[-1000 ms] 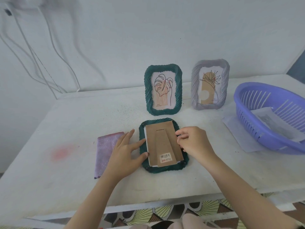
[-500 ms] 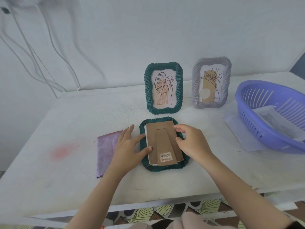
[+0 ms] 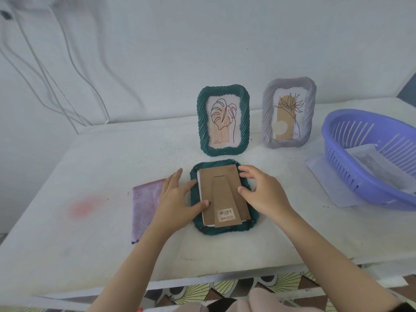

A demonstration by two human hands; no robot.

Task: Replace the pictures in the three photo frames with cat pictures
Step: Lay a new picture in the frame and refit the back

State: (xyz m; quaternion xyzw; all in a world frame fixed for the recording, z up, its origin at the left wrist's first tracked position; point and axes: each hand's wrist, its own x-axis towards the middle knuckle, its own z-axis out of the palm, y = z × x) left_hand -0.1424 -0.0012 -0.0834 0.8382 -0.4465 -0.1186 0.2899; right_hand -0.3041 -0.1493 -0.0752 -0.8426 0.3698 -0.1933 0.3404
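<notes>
Seen from the head camera, a person worked at a white table (image 3: 94, 167), where a dark green frame (image 3: 225, 231) lay face down in the middle, its brown cardboard back (image 3: 221, 188) turned up and a barcode sticker (image 3: 225, 215) near the bottom of its fold-out stand. A thin white edge showed along the left side of the cardboard.

The left hand (image 3: 174, 203) rested flat on the frame's left rim, fingers spread apart and the thumb pressing the cardboard's left edge. The right hand (image 3: 263, 192) lay over the right rim, fingers loosely apart and curled, fingertips touching the cardboard's right edge; neither hand gripped anything.

Just behind, a second green frame (image 3: 223, 120) stood upright with a leaf drawing, and a grey frame (image 3: 289, 113) stood to its right with a plant drawing. A purple cloth (image 3: 144, 206) lay beside the left hand. At the far right sat a purple basket (image 3: 351, 154) holding a sheet of paper (image 3: 369, 158), with another sheet (image 3: 324, 174) under its near rim.
</notes>
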